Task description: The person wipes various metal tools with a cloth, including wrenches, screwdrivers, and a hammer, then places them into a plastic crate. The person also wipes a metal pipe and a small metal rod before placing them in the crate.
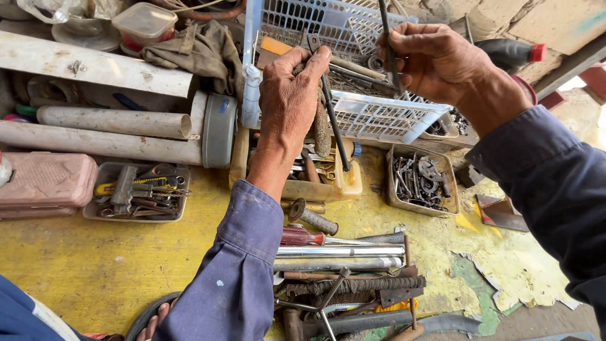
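Tools lie nearest, a loose heap at the front of the yellow bench (95,265): a red-handled screwdriver (303,237), a bright steel bar (341,251) and a rusty threaded rod (353,284), all with their long axes running left to right across the view. Beyond them sit two shallow trays, one of pliers and cutters (136,192) to the left and one of dark metal fittings (420,180) to the right, with grey pipes (113,132) stacked behind the left tray. Above this the left hand (290,101) is raised with its fingers closed around a bundle of tools (320,120), which hangs down and slightly right from the fist, one thin dark shaft reaching lowest and a flat metal head sticking out above the fingertips. The right hand (435,63) is higher and farther right, its thumb and fingers pinched on a thin dark rod (388,38) whose long axis stands nearly upright, the top rising out of frame. The two hands are near each other but apart; the rod lies just to the right of the left fingertips, level with the top of the bundle. Farthest back, a white slatted plastic basket (379,117) sits tilted behind both hands, and a dark bottle with a red cap (511,53) lies beyond the right wrist.
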